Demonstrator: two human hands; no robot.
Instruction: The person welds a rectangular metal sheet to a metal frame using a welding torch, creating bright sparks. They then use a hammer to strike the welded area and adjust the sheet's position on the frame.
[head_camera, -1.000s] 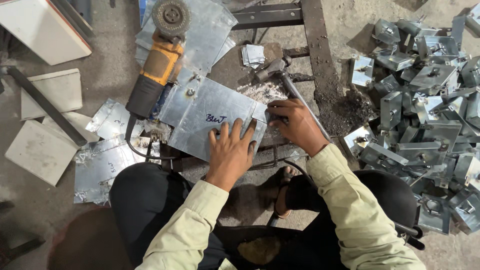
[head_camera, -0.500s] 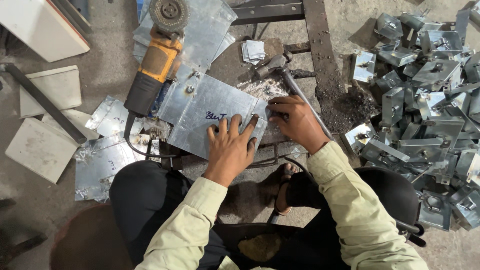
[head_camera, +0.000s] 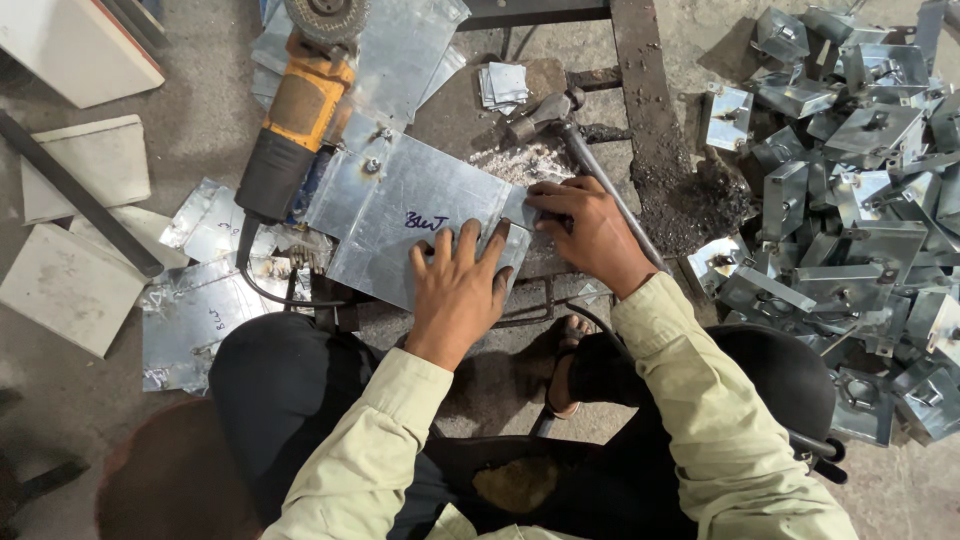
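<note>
A galvanised metal sheet (head_camera: 400, 205) with blue handwriting lies on a low work block. My left hand (head_camera: 460, 290) presses flat on its near right part, fingers spread. My right hand (head_camera: 590, 225) rests at the sheet's right edge, fingers curled on a small metal piece (head_camera: 517, 207); whether it grips it I cannot tell. A hammer (head_camera: 560, 120) lies just beyond my right hand, its handle running under that hand. An orange and black angle grinder (head_camera: 295, 110) lies on the sheet's far left corner.
A heap of folded metal brackets (head_camera: 850, 200) fills the right side. Cut sheet offcuts (head_camera: 195, 310) and pale stone slabs (head_camera: 70, 285) lie on the floor at left. A stack of small metal squares (head_camera: 503, 85) and a rusty steel frame bar (head_camera: 640, 90) sit beyond the block.
Both hands have stayed on the sheet, hardly shifting. The view has drifted slightly, nothing else moved.
</note>
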